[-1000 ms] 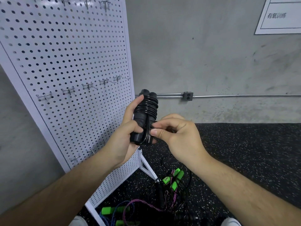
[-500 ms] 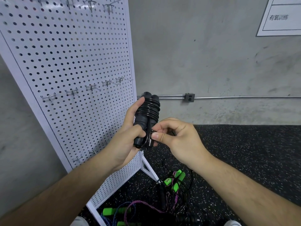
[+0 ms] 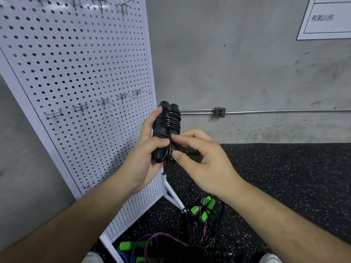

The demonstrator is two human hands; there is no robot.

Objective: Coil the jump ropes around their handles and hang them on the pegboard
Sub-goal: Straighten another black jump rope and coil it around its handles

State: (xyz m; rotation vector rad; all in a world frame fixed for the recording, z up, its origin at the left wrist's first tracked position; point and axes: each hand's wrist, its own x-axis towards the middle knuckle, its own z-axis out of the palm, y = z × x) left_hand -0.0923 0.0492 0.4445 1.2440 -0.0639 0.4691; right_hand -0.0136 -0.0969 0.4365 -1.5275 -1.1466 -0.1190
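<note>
Beside one pegboard, one coiled rope (two handles), left hand, right hand

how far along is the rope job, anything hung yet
Done: nothing hung; visible hooks on the pegboard are bare. In hand: the left hand grips the black jump rope, mostly coiled round its handles, while the right hand pinches the loose cord. Left: hanging it, then the green-handled ropes tangled on the floor.
</note>
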